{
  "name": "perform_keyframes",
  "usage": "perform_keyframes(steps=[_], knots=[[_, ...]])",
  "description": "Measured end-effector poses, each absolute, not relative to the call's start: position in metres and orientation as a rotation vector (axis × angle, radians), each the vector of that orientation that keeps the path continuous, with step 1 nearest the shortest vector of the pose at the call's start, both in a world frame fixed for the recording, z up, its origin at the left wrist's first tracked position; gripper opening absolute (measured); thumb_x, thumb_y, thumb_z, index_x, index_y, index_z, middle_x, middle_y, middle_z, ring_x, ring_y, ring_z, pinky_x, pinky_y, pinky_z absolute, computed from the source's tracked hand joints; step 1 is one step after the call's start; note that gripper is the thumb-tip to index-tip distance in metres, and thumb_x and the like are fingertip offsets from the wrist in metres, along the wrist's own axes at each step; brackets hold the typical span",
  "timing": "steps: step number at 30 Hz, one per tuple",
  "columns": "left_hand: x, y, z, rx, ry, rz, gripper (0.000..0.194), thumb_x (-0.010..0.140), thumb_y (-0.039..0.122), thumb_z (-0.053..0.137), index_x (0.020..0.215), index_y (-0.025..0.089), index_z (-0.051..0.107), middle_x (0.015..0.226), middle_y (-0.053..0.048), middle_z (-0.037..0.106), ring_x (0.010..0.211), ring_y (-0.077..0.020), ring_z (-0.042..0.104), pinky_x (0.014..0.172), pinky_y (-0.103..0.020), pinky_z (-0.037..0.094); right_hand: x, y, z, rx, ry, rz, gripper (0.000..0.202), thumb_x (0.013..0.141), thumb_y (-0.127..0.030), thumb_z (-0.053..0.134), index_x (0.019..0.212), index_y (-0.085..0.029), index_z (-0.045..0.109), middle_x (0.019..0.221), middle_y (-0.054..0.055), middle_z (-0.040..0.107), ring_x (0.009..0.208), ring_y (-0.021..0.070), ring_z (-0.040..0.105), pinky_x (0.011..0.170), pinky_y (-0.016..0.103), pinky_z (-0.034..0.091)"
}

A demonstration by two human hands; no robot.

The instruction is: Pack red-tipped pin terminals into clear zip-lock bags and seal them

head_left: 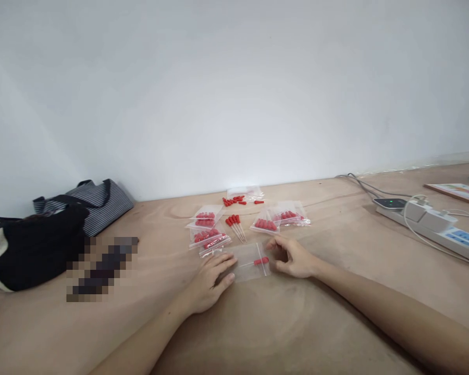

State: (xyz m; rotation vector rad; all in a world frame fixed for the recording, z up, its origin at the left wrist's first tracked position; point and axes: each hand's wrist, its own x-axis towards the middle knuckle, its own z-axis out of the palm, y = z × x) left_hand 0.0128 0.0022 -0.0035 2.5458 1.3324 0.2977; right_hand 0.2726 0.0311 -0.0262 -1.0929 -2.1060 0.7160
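On the plywood table (297,333), both hands press 1 clear bag (247,263).

My feed is evenly lit and fairly bright, soft light washing out the plain white wall (234,88). Shadows on the pale plywood desk (281,323) are faint. I see wide-angle bending at the edges, mild softness overall, and a pixelated block (101,268) at left.
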Motion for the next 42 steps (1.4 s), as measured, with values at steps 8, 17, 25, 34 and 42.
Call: perform_keyframes(steps=[8,17,25,34,42], knots=[[0.014,0.007,-0.006,2.520,1.360,0.380,0.036,0.079,0.031,0.052,0.114,0.022,0.054,0.124,-0.006,0.049,0.114,-0.0236,0.043,0.096,-0.042,0.031,0.263,0.035,-0.031,-1.072,-2.099,0.718,0.011,0.066,-0.027,0.062,0.069,-0.017,0.063,0.069,0.001,0.055,0.071,0.0137,0.049,0.063,0.025,0.038],[0.014,0.008,-0.011,2.525,1.351,0.402,0.034,0.080,0.030,0.049,0.114,0.024,0.054,0.125,-0.005,0.048,0.115,-0.0228,0.042,0.097,-0.043,0.030,0.259,0.048,-0.037,-0.995,-1.940,1.043,0.018,0.065,-0.032,0.064,0.069,-0.015,0.060,0.068,-0.001,0.051,0.058,0.0085,0.043,0.054,0.021,0.035],[0.015,0.009,-0.011,2.538,1.342,0.401,0.035,0.081,0.029,0.048,0.114,0.022,0.054,0.125,-0.006,0.048,0.116,-0.0238,0.041,0.097,-0.044,0.030,0.251,0.053,-0.038,-0.950,-1.938,1.138,0.028,0.066,-0.044,0.061,0.068,-0.017,0.068,0.066,0.001,0.056,0.060,0.0099,0.049,0.057,0.022,0.038],[0.012,0.007,-0.005,2.517,1.288,0.362,0.036,0.086,0.032,0.041,0.121,0.025,0.047,0.129,-0.003,0.045,0.119,-0.0218,0.037,0.099,-0.042,0.028,0.249,0.055,-0.049,-1.128,-2.052,0.915,0.023,0.067,-0.040,0.060,0.066,-0.017,0.066,0.060,-0.001,0.058,0.057,0.0104,0.050,0.059,0.023,0.038],[0.008,0.008,-0.006,2.578,1.240,0.329,0.035,0.086,0.028,0.040,0.120,0.022,0.048,0.129,-0.005,0.044,0.119,-0.0211,0.036,0.099,-0.041,0.028,0.261,0.072,-0.019,-1.309,-2.230,-0.145,0.023,0.074,-0.024,0.049,0.092,-0.018,0.062,0.092,0.010,0.057,0.087,0.0220,0.046,0.075,0.035,0.030]])
